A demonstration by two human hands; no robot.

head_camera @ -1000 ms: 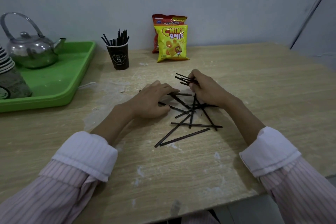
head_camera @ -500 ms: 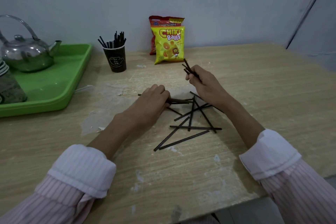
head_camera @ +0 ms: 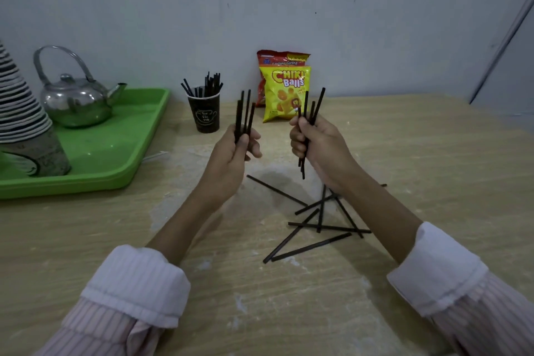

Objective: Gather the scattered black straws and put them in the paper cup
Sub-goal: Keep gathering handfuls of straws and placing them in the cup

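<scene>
My left hand (head_camera: 235,150) is raised above the table and grips a small upright bundle of black straws (head_camera: 244,113). My right hand (head_camera: 318,144) is raised beside it and holds another upright bundle of black straws (head_camera: 313,108). Several loose black straws (head_camera: 318,222) lie crossed on the wooden table below my right wrist. The dark paper cup (head_camera: 205,113) stands at the back, left of my hands, with several straws sticking out of it.
A green tray (head_camera: 115,159) at the left carries a steel kettle (head_camera: 76,101) and a stack of cups (head_camera: 23,121). Two snack bags (head_camera: 284,89) lean on the wall behind the hands. The table's front edge runs near my sleeves.
Both hands have lifted off the table with straws in them and turned the bundles upright. Fewer straws lie on the table than before.
</scene>
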